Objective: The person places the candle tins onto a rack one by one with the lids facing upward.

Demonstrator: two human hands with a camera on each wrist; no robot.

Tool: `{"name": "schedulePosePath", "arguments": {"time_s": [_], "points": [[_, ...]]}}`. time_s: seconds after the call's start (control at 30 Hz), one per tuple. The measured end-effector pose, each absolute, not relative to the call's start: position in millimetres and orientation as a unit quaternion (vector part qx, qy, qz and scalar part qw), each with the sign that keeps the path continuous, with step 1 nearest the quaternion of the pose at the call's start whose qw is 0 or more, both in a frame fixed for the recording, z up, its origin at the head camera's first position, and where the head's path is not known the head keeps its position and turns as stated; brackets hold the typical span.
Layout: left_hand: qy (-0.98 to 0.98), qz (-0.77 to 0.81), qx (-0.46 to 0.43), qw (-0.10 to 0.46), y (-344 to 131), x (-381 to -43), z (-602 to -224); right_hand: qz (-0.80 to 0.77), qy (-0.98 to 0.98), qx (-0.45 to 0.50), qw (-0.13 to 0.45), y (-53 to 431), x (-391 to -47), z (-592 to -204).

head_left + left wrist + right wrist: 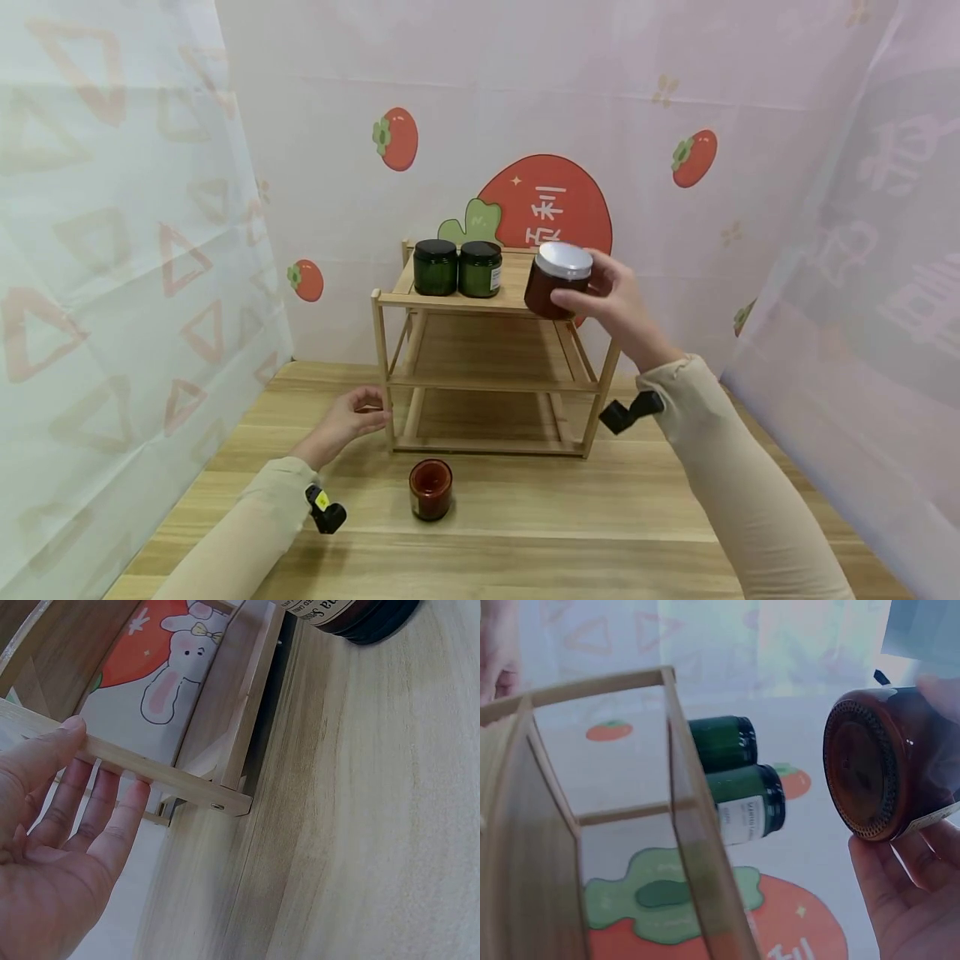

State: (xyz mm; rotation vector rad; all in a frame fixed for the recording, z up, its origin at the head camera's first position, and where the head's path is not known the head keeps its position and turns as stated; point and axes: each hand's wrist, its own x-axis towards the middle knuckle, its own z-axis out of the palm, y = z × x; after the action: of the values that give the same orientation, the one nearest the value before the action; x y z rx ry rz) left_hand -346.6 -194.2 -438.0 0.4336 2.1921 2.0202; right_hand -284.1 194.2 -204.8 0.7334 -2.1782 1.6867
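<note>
My right hand point(611, 300) grips a dark amber jar point(553, 292) with a silver lid, thumb and fingers round its side. In the head view the jar overlaps the right end of the wooden rack's point(487, 385) top shelf. The right wrist view shows the jar's ribbed base point(861, 769). With thumb and fingers on either side, my left hand point(71, 847) holds the rack's front left post point(161, 774). Two green jars point(436, 268) with black lids stand side by side on the top shelf. A lidless amber jar point(431, 492) stands on the table before the rack.
The rack has two lower levels beneath its top shelf. It stands on a wood-grain table point(570, 533). A printed cloth point(337, 167) with red fruit drawings hangs behind, and patterned side cloths point(135, 250) rise at left and right.
</note>
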Motion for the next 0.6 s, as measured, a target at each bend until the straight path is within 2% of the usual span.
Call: {"name": "schedulePosePath", "arguments": {"time_s": [0.27, 0.6], "points": [[0.729, 0.665, 0.146, 0.068, -194.6, -344.5, -436.2, 0.565, -0.773, 0.225, 0.180, 186.3, -310.3, -170.4], [0.731, 0.663, 0.150, 0.065, -194.3, -344.0, -436.5, 0.532, -0.814, 0.193, 0.134, 176.6, -334.7, -166.8]]}}
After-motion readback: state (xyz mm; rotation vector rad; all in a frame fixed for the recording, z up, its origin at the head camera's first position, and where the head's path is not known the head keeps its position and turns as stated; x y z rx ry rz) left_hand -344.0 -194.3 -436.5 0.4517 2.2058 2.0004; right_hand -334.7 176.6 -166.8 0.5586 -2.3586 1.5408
